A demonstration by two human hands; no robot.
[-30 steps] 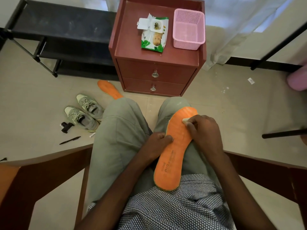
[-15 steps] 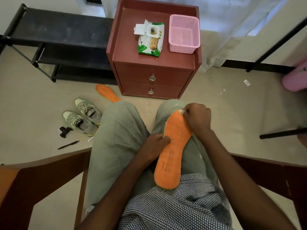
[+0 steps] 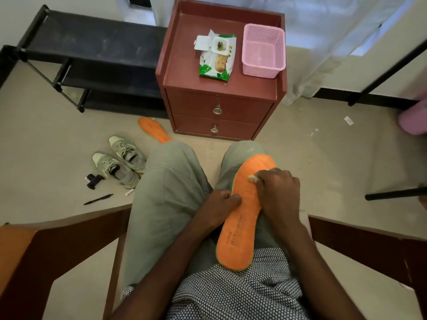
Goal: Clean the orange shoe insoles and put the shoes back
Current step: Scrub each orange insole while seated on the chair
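head view: right hand (image 3: 276, 190), perhaps wipe-holding, mid-insole (image 3: 242, 222)

Bare floor (image 3: 323, 158) lies open rightward; the nightstand (image 3: 221, 88) blocks ahead, shoes (image 3: 120, 162) crowd the left.

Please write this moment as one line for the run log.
step: wiping insole | right hand: presses wipe on insole | left hand: holds insole edge | second insole, shoes: on floor

Matt orange foam insole (image 3: 246, 218), glossy wooden cabinet (image 3: 221, 93), perforated plastic basket (image 3: 263, 53)
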